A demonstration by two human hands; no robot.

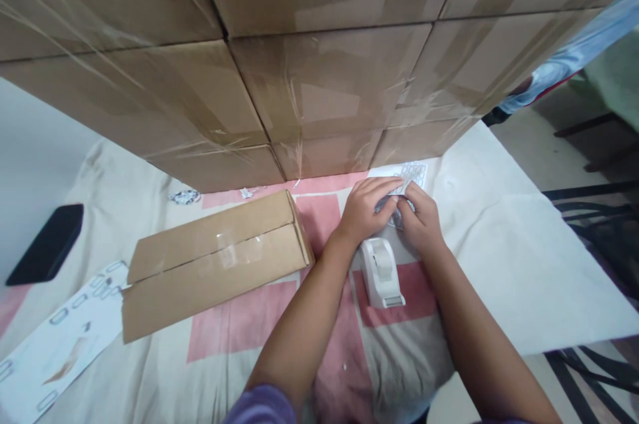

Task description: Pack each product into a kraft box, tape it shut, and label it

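Both hands meet close to the base of the box stack. My left hand [365,208] is closed, its thumb and fingers pinching the left side of a small printed paper piece [397,218]. On the other side, my right hand [423,217] grips the same piece between thumb and fingers. The fingers hide much of it, so its full shape cannot be made out. Just behind the hands lies a white sheet with dark printed outlines [418,171]. A white tape dispenser [382,274] stands between my forearms, touched by neither hand.
Taped cardboard boxes [324,84] form a tall wall in front. On the left are a closed cardboard carton [214,271], a black phone-like object [47,244] and a printed white sheet [70,337]. Blue fabric [574,58] shows behind the stack, chairs [599,211] at right.
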